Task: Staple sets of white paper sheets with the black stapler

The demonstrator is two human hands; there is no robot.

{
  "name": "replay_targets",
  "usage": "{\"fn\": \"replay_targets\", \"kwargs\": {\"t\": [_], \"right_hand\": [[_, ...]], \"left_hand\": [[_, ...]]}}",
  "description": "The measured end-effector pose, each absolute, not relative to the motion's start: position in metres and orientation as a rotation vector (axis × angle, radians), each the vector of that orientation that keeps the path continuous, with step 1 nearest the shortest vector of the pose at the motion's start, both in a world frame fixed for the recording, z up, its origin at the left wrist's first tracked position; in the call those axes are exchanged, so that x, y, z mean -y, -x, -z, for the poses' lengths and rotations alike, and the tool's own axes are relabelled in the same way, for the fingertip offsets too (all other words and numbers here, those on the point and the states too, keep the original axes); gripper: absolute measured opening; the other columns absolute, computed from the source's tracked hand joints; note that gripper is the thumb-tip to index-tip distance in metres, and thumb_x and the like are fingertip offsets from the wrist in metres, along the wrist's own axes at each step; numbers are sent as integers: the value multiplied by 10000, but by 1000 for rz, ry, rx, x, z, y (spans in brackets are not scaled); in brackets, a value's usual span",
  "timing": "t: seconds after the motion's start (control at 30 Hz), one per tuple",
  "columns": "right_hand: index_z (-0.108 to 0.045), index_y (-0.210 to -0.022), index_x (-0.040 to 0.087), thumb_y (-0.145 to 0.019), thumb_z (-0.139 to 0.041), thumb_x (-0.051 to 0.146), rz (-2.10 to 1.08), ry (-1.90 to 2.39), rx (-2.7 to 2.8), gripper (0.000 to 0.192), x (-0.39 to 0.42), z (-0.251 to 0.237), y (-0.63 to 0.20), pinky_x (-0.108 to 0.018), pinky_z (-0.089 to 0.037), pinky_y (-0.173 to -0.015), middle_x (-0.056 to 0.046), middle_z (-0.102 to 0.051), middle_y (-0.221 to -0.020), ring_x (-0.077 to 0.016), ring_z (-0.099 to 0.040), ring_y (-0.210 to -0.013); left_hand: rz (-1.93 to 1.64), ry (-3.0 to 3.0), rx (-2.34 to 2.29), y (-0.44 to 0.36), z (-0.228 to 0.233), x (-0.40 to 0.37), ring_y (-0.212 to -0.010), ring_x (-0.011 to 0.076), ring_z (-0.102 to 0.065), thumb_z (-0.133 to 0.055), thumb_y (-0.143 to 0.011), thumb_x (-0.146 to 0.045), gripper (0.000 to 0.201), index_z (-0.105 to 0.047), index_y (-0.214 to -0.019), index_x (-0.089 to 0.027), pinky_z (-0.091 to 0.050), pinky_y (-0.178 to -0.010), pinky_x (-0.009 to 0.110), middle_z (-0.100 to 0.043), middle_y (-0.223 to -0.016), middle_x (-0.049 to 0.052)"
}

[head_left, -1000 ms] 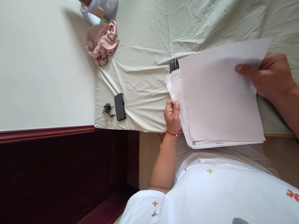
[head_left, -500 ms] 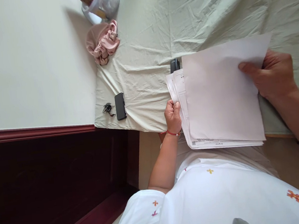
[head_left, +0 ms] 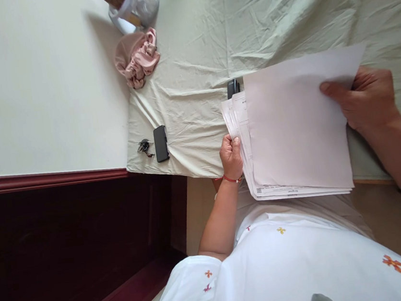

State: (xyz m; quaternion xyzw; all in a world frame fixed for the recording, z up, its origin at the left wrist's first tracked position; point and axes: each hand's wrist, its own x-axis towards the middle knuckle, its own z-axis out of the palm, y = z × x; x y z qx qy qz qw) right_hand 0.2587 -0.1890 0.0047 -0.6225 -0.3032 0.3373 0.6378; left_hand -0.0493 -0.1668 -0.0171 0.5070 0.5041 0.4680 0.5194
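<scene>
My left hand (head_left: 231,157) pinches the left edge of a stack of printed papers (head_left: 243,131), thumb on top. My right hand (head_left: 370,97) grips the upper right part of a blank-faced sheet of paper (head_left: 297,129), its thumb on the face and the other fingers behind. This sheet lies over most of the stack, so only printed strips show along the stack's left and bottom edges. Both are held above the near edge of the cloth-covered surface, close to my body. Partly hidden behind the papers is a black object (head_left: 232,89).
A black phone-like case (head_left: 161,143) and a small bunch of keys (head_left: 144,146) lie on the pale green cloth (head_left: 192,74) to the left. Farther back are a crumpled pink cloth (head_left: 138,58) and a plastic bag (head_left: 139,7). A white surface with dark red trim (head_left: 48,179) stands at left.
Almost nothing differs. The sheet and both hands keep their places, with only a very slight shift of the whole view.
</scene>
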Motion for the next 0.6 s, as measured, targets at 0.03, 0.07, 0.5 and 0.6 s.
{"fn": "replay_targets", "kwargs": {"t": [0.03, 0.07, 0.5, 0.6], "right_hand": [[-782, -778, 207, -598, -998, 456, -776, 1424, 700, 375, 189, -5, -259, -340, -529, -637, 2, -705, -772, -120, -560, -636], [-778, -778, 205, -603, -996, 461, -783, 1427, 706, 379, 190, -5, -259, -333, -524, -635, 6, -696, -770, -116, -556, -637], [-774, -778, 207, -640, -992, 483, -805, 1429, 733, 378, 190, -5, -259, -378, -548, -684, -11, -688, -800, -136, -561, -659], [-779, -788, 206, -623, -1002, 495, -816, 1407, 724, 400, 190, -4, -259, -384, -545, -691, -16, -693, -801, -139, -566, -656]], "left_hand": [[-1123, -1217, -1206, 49, 17, 167, -796, 138, -591, -754, -891, -661, 443, -646, -981, -240, -501, -807, 263, -646, -858, -22], [-1124, -1217, -1204, 49, 17, 167, -795, 136, -589, -754, -894, -657, 440, -646, -983, -240, -495, -796, 258, -645, -859, -23], [-1121, -1174, -1183, 47, 16, 167, -794, 135, -580, -770, -881, -651, 437, -624, -966, -247, -492, -787, 256, -621, -854, -25], [-1127, -1175, -1173, 46, 14, 167, -804, 135, -588, -772, -883, -654, 440, -627, -958, -245, -500, -803, 259, -628, -862, -22]]}}
